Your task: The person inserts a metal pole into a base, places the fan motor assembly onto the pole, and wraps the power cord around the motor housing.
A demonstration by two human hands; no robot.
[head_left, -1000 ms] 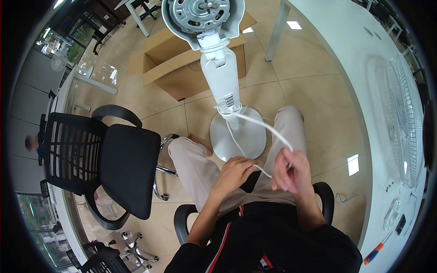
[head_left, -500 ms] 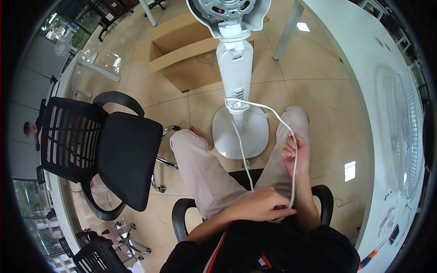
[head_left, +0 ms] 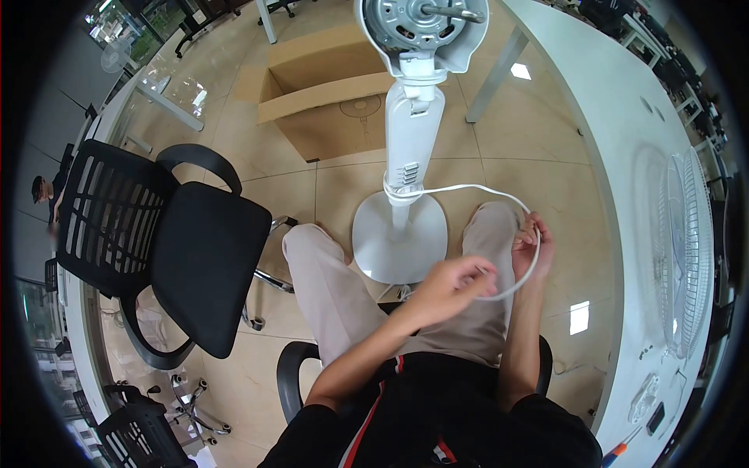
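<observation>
A white fan stand (head_left: pixel 413 136) rises from a rounded white base (head_left: pixel 399 238) between my knees, with its metal motor housing (head_left: pixel 413 27) bare at the top. White cable (head_left: pixel 476 187) wraps round the lower neck of the stand and runs right in a loop. My right hand (head_left: pixel 534 243) is closed on that cable above my right knee. Nearer the middle, over my lap, my left hand (head_left: pixel 456 288) has its fingers bent round the lower part of the loop and is slightly blurred.
An open cardboard box (head_left: pixel 335 117) lies behind the stand. A black chair (head_left: pixel 207 265) is at the left. The white table (head_left: pixel 573 58) on the right bears a fan grille (head_left: pixel 686 253) and a screwdriver (head_left: pixel 615 454). A person (head_left: pixel 47 191) is at the far left.
My left hand has risen from my lap with the cable, and my right hand has moved slightly right. The cable now winds round the neck, and the stand's top has shifted right in view.
</observation>
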